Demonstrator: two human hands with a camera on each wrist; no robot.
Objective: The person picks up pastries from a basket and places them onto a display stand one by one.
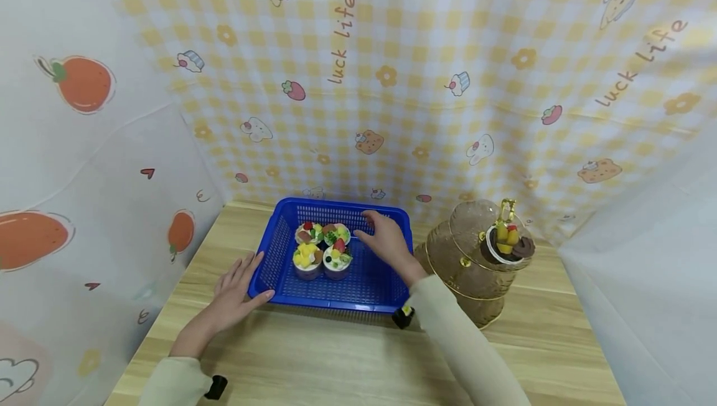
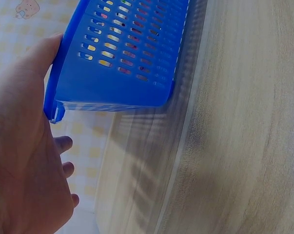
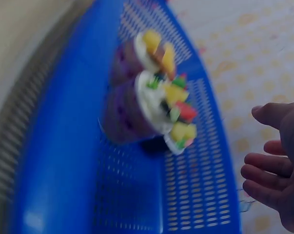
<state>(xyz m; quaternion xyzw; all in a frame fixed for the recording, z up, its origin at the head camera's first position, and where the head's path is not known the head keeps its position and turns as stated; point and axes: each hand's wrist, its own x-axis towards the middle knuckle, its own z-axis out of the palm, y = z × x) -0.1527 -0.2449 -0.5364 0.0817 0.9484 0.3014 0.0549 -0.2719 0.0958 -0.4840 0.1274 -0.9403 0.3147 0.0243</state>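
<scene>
Basket: a blue rectangular plastic basket with slotted walls and a broad rim (image 1: 347, 304), standing on a pale wood-grained table (image 1: 313, 362).
Left hand: the left hand (image 1: 232, 297) rests at the basket's near left corner, thumb laid along the near rim, fingers spread along the outer left side; how firmly it presses cannot be told.
Right hand: the right hand (image 1: 389, 241) hovers above the basket's right part, apart from the cups, its fingers slightly bent and thumb spread away from them.
Cups inside: four purple-sided dessert cups grouped left of the basket's middle. Near left, a cup topped with yellow chunks (image 1: 307, 259); near right, a white-creamed cup with a red strawberry (image 1: 337, 261); far left, a cup with red, green and brown pieces (image 1: 309, 233); far right, a cup with leafy green and brown pieces (image 1: 337, 234).
Tiered stand: a translucent brownish stand with gold edging (image 1: 465, 281), right of the basket.
Cup on stand: a dark brown cup with yellow pieces and a chocolate-coloured round (image 1: 504, 245), on the top tier, beside a gold handle (image 1: 507, 210).
Backdrop: a yellow-and-white checked cloth (image 1: 386, 107) behind the basket.
</scene>
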